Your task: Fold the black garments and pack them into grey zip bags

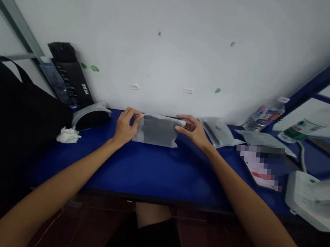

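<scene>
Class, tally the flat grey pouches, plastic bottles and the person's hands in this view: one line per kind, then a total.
Grey pouches: 3
Plastic bottles: 2
Hands, left hand and right hand: 2
Total: 7

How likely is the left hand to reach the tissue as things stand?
Probably yes: the left hand is near the tissue, with nothing between them on the desk, though it is pinching the gray pouch.
</scene>
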`<state>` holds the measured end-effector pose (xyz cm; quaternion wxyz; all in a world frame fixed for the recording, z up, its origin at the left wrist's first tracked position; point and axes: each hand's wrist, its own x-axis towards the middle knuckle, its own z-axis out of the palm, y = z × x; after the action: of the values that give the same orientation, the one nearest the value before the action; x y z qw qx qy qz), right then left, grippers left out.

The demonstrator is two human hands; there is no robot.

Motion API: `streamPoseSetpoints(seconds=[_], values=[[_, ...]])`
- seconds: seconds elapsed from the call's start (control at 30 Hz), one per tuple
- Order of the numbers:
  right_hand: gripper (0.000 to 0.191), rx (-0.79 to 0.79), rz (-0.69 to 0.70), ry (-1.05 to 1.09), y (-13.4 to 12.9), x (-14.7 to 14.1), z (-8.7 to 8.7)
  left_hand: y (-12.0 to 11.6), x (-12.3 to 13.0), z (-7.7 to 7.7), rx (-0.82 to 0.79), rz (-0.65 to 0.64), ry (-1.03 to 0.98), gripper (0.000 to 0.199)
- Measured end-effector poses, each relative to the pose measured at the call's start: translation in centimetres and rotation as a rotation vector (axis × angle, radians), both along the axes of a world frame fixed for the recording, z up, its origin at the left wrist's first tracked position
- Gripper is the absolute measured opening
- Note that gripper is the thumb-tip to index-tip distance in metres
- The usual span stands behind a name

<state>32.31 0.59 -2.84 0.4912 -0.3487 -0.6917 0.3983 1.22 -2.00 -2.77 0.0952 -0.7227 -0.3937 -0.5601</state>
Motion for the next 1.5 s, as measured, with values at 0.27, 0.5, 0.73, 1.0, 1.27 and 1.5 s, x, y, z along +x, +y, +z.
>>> streamPoseSetpoints(seconds=[0.27,0.5,0.73,1.0,1.27,1.5], values=[[0.057,-0.071,0.044,-0.045,-1.0,-0.7,0.8,-0.2,0.1,0.1,-0.171,-0.142,-0.032,0.027],[0.091,-0.203,0.219,-0.105,-1.6,-0.4,1.1,0.3,-0.2,-0.6,-0.241,-0.124,-0.017,0.026],[0.075,-0.701,0.617,0.154,-1.3,0.0,0.0,-0.6,0.6,-0.6,-0.111,-0.142,-0.007,0.028],[0.087,-0.723,0.800,0.094,-4.1,-3.0,1.4,-1.2,1.2,-1.7,0.026,-0.024,-0.012,0.029],[0.080,-0.718,0.727,0.220,-4.9,-5.0,1.9,-1.3,1.4,-1.1,-0.049,0.012,-0.026,0.028],[0.027,-0.577,0.391,0.263,-1.9,-3.0,2.1,-0.3,1.0,-0.9,-0.210,0.032,-0.101,0.040]])
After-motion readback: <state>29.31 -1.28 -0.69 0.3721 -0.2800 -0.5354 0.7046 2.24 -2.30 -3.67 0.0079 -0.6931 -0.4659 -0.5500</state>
